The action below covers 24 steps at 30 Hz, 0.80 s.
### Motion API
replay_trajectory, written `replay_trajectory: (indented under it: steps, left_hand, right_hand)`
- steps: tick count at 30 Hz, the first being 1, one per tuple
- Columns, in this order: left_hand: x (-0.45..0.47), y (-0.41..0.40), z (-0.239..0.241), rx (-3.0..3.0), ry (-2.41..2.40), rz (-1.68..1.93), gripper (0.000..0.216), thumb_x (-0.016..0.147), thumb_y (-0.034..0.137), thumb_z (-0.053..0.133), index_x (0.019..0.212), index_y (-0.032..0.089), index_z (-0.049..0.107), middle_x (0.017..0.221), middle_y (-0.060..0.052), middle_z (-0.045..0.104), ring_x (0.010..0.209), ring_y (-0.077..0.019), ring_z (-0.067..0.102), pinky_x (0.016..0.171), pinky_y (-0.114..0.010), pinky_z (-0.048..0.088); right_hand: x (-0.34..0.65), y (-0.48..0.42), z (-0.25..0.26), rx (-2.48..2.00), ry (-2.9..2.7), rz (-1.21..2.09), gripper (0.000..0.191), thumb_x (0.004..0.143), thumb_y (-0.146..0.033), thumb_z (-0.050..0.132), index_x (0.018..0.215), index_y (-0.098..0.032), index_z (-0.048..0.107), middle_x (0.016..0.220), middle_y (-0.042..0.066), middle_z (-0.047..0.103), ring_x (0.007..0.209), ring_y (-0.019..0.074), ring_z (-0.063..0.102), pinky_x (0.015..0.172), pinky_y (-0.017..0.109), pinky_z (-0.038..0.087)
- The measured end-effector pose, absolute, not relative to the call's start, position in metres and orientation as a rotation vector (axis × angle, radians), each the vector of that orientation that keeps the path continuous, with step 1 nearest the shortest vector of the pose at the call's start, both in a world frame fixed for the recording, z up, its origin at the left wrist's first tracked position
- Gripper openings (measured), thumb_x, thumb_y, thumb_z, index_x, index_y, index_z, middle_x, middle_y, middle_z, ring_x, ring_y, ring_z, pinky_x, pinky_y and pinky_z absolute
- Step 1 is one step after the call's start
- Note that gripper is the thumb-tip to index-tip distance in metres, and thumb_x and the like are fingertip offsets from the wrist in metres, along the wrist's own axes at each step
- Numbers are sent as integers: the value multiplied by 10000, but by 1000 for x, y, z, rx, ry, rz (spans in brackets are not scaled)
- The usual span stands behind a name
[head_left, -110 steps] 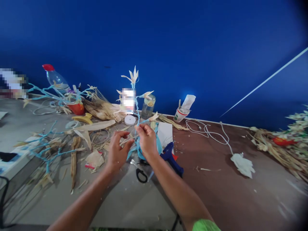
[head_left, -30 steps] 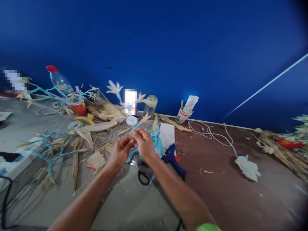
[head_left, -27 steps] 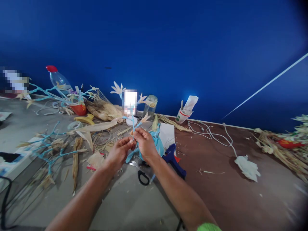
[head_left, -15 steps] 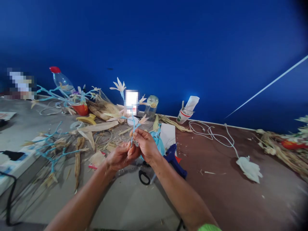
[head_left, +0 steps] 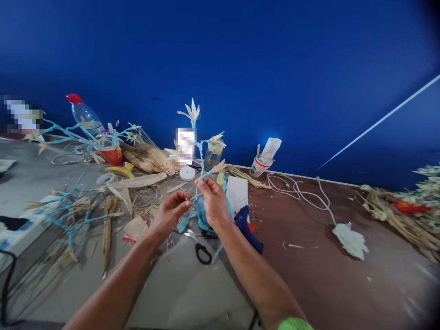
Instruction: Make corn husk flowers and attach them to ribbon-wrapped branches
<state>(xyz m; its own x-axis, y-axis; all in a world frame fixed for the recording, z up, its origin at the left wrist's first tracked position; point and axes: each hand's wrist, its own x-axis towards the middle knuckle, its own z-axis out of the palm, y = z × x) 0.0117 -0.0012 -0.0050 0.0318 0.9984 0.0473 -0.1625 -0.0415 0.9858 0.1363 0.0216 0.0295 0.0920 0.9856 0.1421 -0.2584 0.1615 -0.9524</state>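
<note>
Two hands, one thin blue stem held upright off the surface (head_left: 178, 284).
Both the left hand (head_left: 170, 211) and the right hand (head_left: 215, 201) have their fingers (head_left: 203, 184) pinched shut on the low end of the stem (head_left: 198, 158), which rises from the fingers above a ribbon (head_left: 201, 219) coil. Counted: three pale flowers (head_left: 191, 110) on it, one scissors (head_left: 202, 250) below the fingers, one glue gun (head_left: 247, 224) to their right, and one tape roll (head_left: 187, 173), one jar (head_left: 213, 153) and one cup (head_left: 257, 164) beyond them. Likely risks: the stem twisting or bending under the pinch, a flower snapping off, or the loose ribbon snagging on the scissors.
</note>
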Motion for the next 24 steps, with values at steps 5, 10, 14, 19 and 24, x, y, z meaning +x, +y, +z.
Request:
replay_trajectory:
  steps: [5,10,14,19,24]
  left_hand:
    - [15,-4,-2,1283,1132,1214,239,666,377,686,713,156,609,627,7,559,585,-112,477,553,-231,385]
    - [15,-3,-4,1362,1215,1267,152,695,302,634,686,154,600,643,0,580,632,-126,497,633,-254,395]
    - [13,-3,-4,1396,1226,1299,112,709,269,595,689,159,590,678,-10,589,670,-139,511,670,-265,397]
    - [10,-3,-4,1353,1216,1307,108,730,277,551,709,172,566,612,18,525,589,-122,452,577,-241,364]
    - [3,3,-8,1229,1293,1417,114,707,284,553,695,171,561,584,32,481,560,-115,419,544,-236,333]
  right_hand:
    - [134,25,22,-946,-995,1120,160,716,-344,615,697,-186,600,637,-25,503,645,113,429,621,234,362]
    - [133,26,22,-918,-1023,1174,147,710,-324,635,685,-182,604,622,-35,496,612,99,414,611,231,348]
    - [131,27,29,-938,-1072,1188,159,704,-337,628,725,-181,610,614,-35,507,561,94,407,565,234,340]
    - [125,34,45,-932,-1219,1162,162,739,-337,603,745,-176,599,585,-39,482,530,89,407,524,228,323]
    - [111,55,61,-928,-1316,1092,157,758,-331,581,746,-175,592,574,-44,483,509,83,408,509,225,330]
